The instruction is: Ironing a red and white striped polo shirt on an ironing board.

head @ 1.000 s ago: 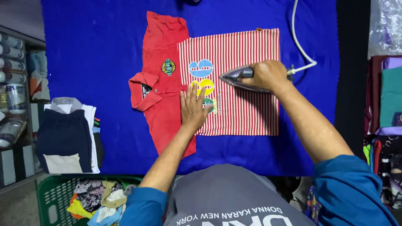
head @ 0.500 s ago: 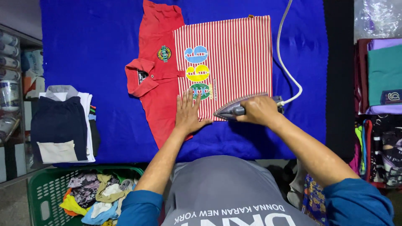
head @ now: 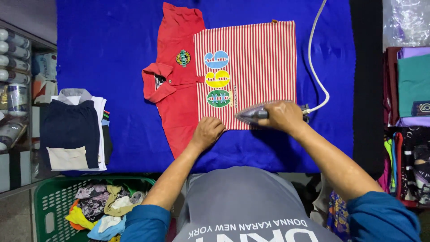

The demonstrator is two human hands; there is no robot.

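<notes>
A red polo shirt (head: 179, 94) with a red-and-white striped front panel (head: 255, 58) lies flat on the blue cloth-covered table (head: 112, 54), collar to the left. My right hand (head: 283, 116) grips the handle of a grey iron (head: 250, 114) that rests on the striped panel's near edge. A white cord (head: 313, 67) runs from the iron up and away. My left hand (head: 207, 132) presses flat on the shirt's near hem, just left of the iron.
A stack of folded clothes (head: 74, 132) sits at the table's left end. A green basket (head: 53, 201) of crumpled garments stands at lower left. More folded clothes (head: 412, 89) are piled on the right, and shelves with rolls (head: 15, 67) on the left.
The iron slid toward me, from the middle of the striped panel to its near edge. My left hand drew back along the shirt to the near hem.
</notes>
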